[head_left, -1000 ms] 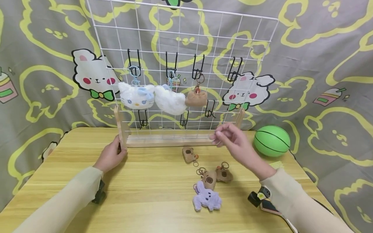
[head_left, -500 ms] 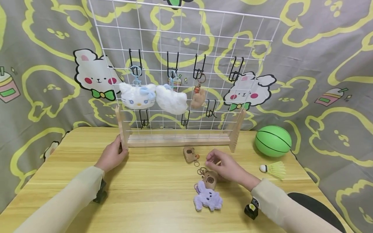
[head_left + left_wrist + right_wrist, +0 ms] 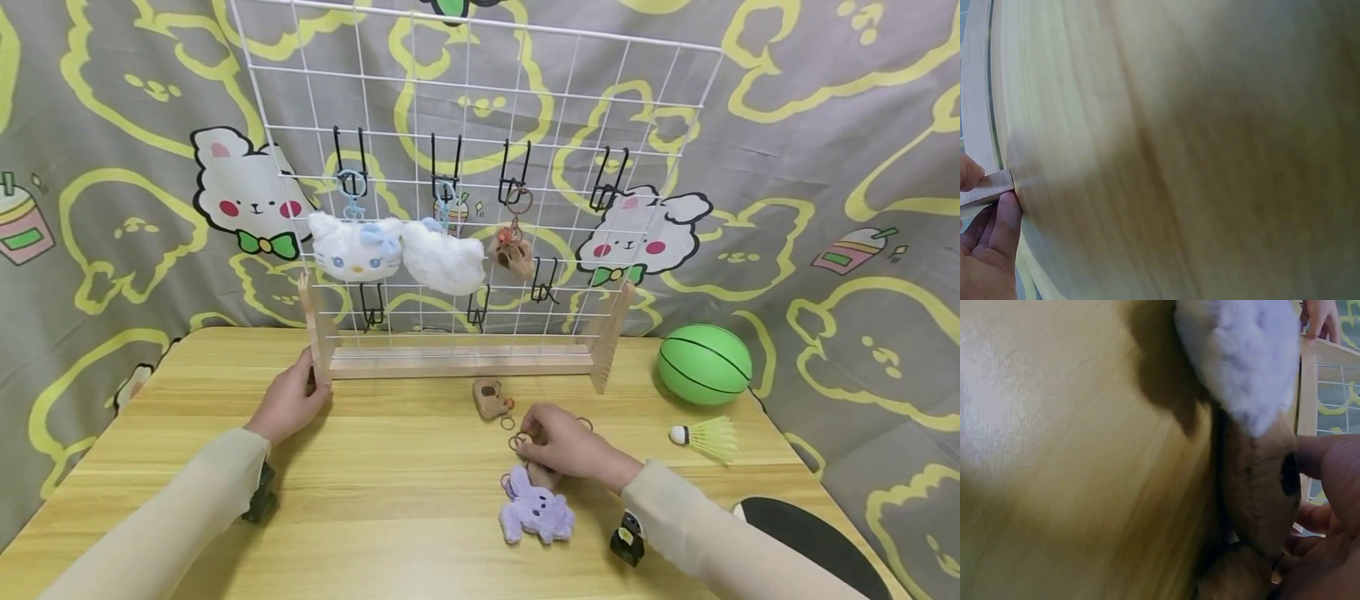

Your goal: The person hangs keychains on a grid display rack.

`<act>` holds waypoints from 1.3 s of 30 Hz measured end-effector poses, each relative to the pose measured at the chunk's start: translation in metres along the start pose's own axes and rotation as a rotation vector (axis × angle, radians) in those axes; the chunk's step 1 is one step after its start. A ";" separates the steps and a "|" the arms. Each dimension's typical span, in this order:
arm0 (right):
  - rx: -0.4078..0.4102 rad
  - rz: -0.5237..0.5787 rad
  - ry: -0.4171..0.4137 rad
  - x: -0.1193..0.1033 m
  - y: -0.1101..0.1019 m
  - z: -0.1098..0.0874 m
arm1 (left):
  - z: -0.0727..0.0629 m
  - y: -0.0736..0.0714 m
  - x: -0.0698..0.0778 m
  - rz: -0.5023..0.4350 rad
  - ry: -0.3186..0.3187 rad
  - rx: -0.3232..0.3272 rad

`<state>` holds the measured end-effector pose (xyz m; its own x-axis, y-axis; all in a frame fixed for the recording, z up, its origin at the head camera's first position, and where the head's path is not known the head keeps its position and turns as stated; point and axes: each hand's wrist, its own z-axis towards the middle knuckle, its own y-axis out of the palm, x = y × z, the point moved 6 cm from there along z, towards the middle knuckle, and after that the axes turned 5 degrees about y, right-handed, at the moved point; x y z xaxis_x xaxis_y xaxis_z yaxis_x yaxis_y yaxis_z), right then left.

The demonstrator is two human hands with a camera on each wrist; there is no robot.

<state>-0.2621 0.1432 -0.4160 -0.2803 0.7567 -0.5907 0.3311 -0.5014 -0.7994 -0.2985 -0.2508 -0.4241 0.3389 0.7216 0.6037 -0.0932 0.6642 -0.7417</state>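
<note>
On the table (image 3: 405,483), the left hand (image 3: 288,402) grips one rack (image 3: 318,337), the right hand (image 3: 573,446) one brown keychain (image 3: 1257,484) touching one purple keychain (image 3: 534,508).

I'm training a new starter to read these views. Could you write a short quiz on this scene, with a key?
1. How many plush keychains hang on the white wire grid?
2. True or false: the lilac plush keychain lies on the table.
3. What does the left hand grip?
a) yellow shuttlecock
b) wooden stand leg
c) green ball

Key: 1. Three. 2. True. 3. b.
</note>
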 end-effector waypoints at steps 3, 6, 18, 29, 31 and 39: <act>0.014 -0.034 -0.011 0.000 0.002 0.003 | 0.000 -0.001 0.000 -0.006 -0.001 -0.003; 0.020 -0.037 -0.018 0.000 0.003 0.005 | 0.001 -0.001 0.000 -0.010 -0.001 -0.002; -0.030 0.046 -0.021 0.000 0.005 0.004 | -0.001 -0.001 0.000 -0.011 -0.017 -0.011; -0.010 0.114 -0.038 0.014 0.002 0.002 | -0.001 0.000 -0.001 -0.008 -0.012 -0.003; -0.006 0.112 -0.047 0.016 0.000 0.001 | -0.001 0.000 0.000 -0.012 -0.009 -0.002; 0.000 0.216 -0.033 0.021 -0.008 -0.001 | 0.000 0.000 0.001 -0.015 -0.005 0.003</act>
<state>-0.2700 0.1630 -0.4218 -0.2323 0.6177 -0.7513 0.3867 -0.6501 -0.6540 -0.2979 -0.2506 -0.4238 0.3361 0.7124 0.6161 -0.0912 0.6757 -0.7315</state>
